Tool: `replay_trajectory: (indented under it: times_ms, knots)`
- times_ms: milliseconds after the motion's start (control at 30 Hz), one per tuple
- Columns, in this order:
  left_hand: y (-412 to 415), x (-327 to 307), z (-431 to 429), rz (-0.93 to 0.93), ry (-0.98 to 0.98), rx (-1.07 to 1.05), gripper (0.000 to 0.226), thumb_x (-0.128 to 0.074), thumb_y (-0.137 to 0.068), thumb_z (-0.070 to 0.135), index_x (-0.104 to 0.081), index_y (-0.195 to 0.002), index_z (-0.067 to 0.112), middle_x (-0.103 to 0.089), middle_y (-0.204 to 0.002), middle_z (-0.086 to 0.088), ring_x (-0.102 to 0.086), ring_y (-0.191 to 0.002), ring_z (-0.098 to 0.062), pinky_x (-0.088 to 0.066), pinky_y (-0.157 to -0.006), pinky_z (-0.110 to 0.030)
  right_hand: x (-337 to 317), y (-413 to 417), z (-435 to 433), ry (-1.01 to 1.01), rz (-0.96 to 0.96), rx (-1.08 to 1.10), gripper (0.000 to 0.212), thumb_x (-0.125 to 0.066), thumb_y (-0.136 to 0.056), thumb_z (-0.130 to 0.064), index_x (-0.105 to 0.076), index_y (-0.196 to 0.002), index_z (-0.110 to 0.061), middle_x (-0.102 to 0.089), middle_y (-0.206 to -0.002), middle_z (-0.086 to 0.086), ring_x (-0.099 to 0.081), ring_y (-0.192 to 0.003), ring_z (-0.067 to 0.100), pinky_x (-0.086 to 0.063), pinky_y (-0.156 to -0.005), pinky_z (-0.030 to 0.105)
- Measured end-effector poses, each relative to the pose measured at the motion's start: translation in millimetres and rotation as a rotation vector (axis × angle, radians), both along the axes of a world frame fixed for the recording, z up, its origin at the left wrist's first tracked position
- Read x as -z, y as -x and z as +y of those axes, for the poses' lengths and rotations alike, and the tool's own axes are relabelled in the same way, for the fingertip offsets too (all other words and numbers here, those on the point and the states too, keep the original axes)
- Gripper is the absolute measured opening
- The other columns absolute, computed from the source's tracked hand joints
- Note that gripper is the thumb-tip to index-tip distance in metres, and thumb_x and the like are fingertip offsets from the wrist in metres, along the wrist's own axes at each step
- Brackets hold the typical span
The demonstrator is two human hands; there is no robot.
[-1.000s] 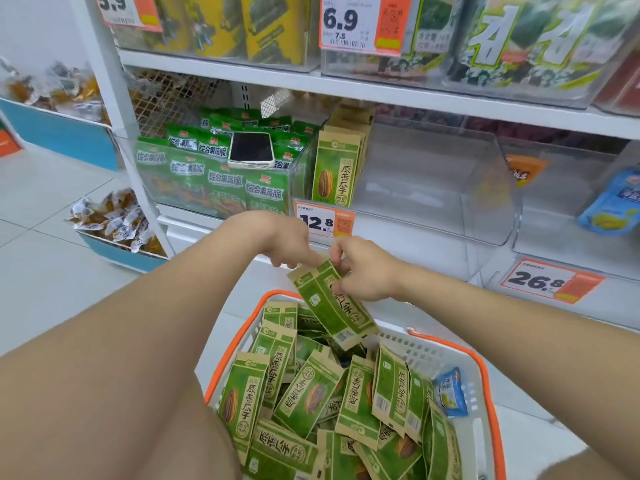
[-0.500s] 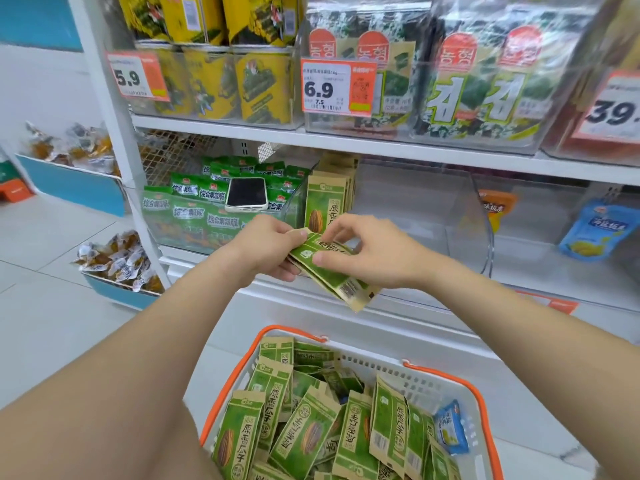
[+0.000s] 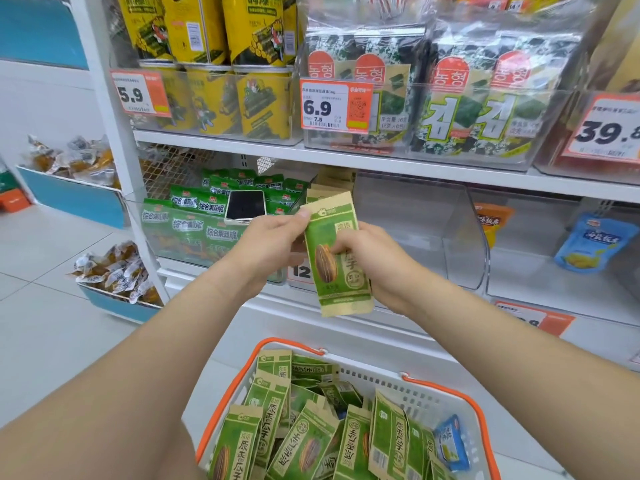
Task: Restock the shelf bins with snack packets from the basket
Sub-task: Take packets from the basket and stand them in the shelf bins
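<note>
Head camera, looking down past both forearms at a shop shelf. Both hands are up in front of the middle shelf with one green seed packet (image 3: 334,268) between them, held upright, kraft-brown strip at top and bottom. The left hand (image 3: 268,244) pinches the packet's upper left edge, thumb tip right at the top corner. The right hand (image 3: 375,261) grips the right side, fingers curled round the back and thumb across the printed front. The packet sits in the air just before the clear bin (image 3: 415,230), where a few matching packets (image 3: 334,180) stand at the bin's left end.

Below, the white basket (image 3: 446,389) with orange rim holds a loose heap of green packets (image 3: 304,441) and one small blue packet (image 3: 450,441) at its right side. To the left of the hands, a phone (image 3: 245,205) lies face up on a bin of green bags (image 3: 188,223). On the shelf above, yellow cans (image 3: 256,98) and seaweed packs (image 3: 478,109) stand behind a 6.9 price tag (image 3: 334,105).
</note>
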State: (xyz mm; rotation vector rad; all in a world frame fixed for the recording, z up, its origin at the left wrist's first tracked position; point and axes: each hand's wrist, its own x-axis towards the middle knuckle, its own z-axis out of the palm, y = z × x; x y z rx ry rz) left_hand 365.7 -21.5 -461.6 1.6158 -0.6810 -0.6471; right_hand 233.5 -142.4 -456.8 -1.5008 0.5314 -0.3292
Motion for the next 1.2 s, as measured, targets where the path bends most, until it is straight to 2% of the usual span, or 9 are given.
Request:
replay_trajectory:
  times_ms: [100, 200, 367, 567, 733, 867, 967, 1033, 1200]
  knots:
    - [0, 2, -1, -0.047, 0.038, -0.012, 0.041, -0.060, -0.106, 0.037, -0.080, -0.099, 0.001, -0.080, -0.099, -0.015, -0.077, -0.098, -0.031, -0.062, -0.093, -0.047, 1, -4, -3, 0.218, -0.013, 0.032, 0.019, -0.061, -0.098, -0.028, -0.071, -0.111, -0.018, -0.079, -0.104, 0.007, -0.075, -0.097, 0.026, -0.060, -0.086, 0.044]
    - [2, 3, -3, -0.266, -0.029, -0.068, 0.049, -0.061, -0.106, 0.038, -0.069, -0.084, -0.005, -0.071, -0.077, -0.015, -0.065, -0.068, -0.023, -0.058, -0.071, -0.041, 0, -5, -10, 0.475, -0.059, 0.057, 0.018, -0.069, -0.097, -0.032, -0.073, -0.098, -0.015, -0.077, -0.093, 0.014, -0.073, -0.087, 0.035, -0.061, -0.081, 0.055]
    - [8, -4, -4, -0.598, -0.063, -0.060, 0.042, -0.063, -0.103, 0.042, -0.068, -0.076, 0.011, -0.064, -0.065, -0.001, -0.056, -0.059, -0.012, -0.045, -0.058, -0.032, -13, 6, -22, 0.381, 0.052, -0.124, 0.029, -0.083, -0.089, -0.024, -0.078, -0.095, 0.004, -0.079, -0.087, 0.016, -0.076, -0.076, 0.023, -0.065, -0.071, 0.034]
    - [8, -2, -5, -0.496, -0.017, 0.035, 0.043, -0.056, -0.106, 0.047, -0.080, -0.088, 0.015, -0.074, -0.074, 0.002, -0.062, -0.063, -0.008, -0.048, -0.063, -0.028, -10, -7, -29, 0.855, 0.038, 0.106, 0.029, -0.086, -0.084, -0.040, -0.079, -0.071, -0.015, -0.061, -0.054, 0.008, -0.038, -0.049, 0.009, -0.031, -0.046, 0.023]
    - [7, -10, -9, -0.315, 0.243, -0.079, 0.041, -0.059, -0.107, 0.037, -0.079, -0.081, 0.013, -0.075, -0.072, -0.001, -0.069, -0.066, -0.014, -0.055, -0.065, -0.030, -17, -14, -34, 0.662, -0.198, 0.144, 0.033, -0.088, -0.075, -0.050, -0.077, -0.087, -0.021, -0.077, -0.076, -0.006, -0.071, -0.071, 0.006, -0.059, -0.068, 0.035]
    - [5, -11, -20, -0.351, 0.262, -0.209, 0.056, -0.050, -0.109, 0.047, -0.062, -0.067, 0.013, -0.054, -0.060, 0.007, -0.046, -0.060, -0.012, -0.038, -0.062, -0.032, -19, -18, -42, 0.734, -0.242, 0.126, 0.029, -0.081, -0.079, -0.047, -0.079, -0.102, -0.030, -0.080, -0.088, -0.010, -0.077, -0.083, 0.017, -0.063, -0.079, 0.050]
    - [1, -7, -25, -0.507, 0.137, -0.282, 0.051, -0.035, -0.111, 0.048, -0.065, -0.082, 0.019, -0.066, -0.077, 0.015, -0.060, -0.076, -0.011, -0.047, -0.074, -0.036, -20, -21, -49, 0.829, -0.384, 0.331, 0.022, -0.079, -0.086, -0.040, -0.076, -0.104, -0.027, -0.079, -0.090, -0.013, -0.075, -0.081, 0.012, -0.061, -0.080, 0.047]
    - [-6, 0, -26, -0.684, 0.049, -0.323, 0.025, -0.045, -0.108, 0.023, -0.070, -0.108, 0.018, -0.071, -0.104, 0.003, -0.064, -0.101, -0.019, -0.051, -0.091, -0.041, -15, -25, -54, 0.855, -0.389, 0.383, 0.023, -0.079, -0.087, -0.039, -0.074, -0.104, -0.025, -0.078, -0.092, -0.013, -0.074, -0.082, 0.011, -0.060, -0.080, 0.046]
    - [-16, 12, -24, -0.993, -0.354, -0.263, 0.034, -0.055, -0.092, 0.005, -0.070, -0.116, 0.024, -0.061, -0.126, -0.003, -0.048, -0.121, -0.029, -0.039, -0.102, -0.043, 21, -40, -67, 1.053, -0.089, 0.264, 0.023, -0.079, -0.088, -0.043, -0.075, -0.102, -0.025, -0.075, -0.086, -0.011, -0.067, -0.080, 0.013, -0.050, -0.085, 0.032]
